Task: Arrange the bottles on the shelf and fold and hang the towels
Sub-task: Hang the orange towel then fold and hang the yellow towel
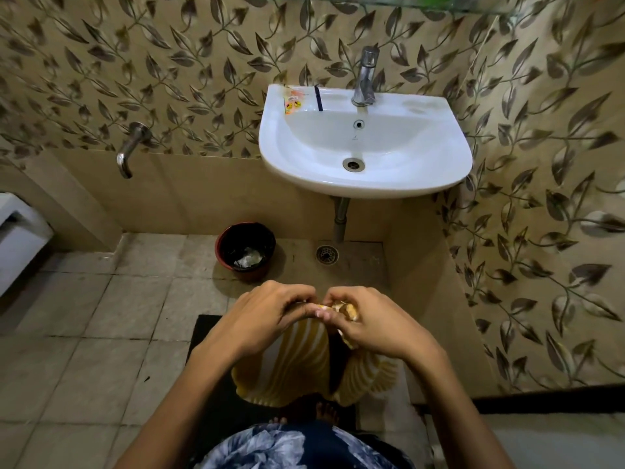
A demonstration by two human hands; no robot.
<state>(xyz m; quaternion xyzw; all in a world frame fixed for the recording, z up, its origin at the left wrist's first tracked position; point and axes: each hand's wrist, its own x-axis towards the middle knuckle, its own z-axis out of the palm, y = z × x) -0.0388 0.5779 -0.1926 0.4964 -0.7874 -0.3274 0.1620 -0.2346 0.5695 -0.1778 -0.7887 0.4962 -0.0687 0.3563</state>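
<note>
While both hands (321,316) pinch its top, striped towel (304,363) hangs lengthwise downward.

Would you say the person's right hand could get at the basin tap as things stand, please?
Probably not straight away: the right hand is gripping the yellow striped towel together with the left hand. The path over the white washbasin to the tap looks unobstructed, though.

White sink (439,164) with chrome tap (365,77); red bin (221,247) beside floor drain (327,254).
</note>
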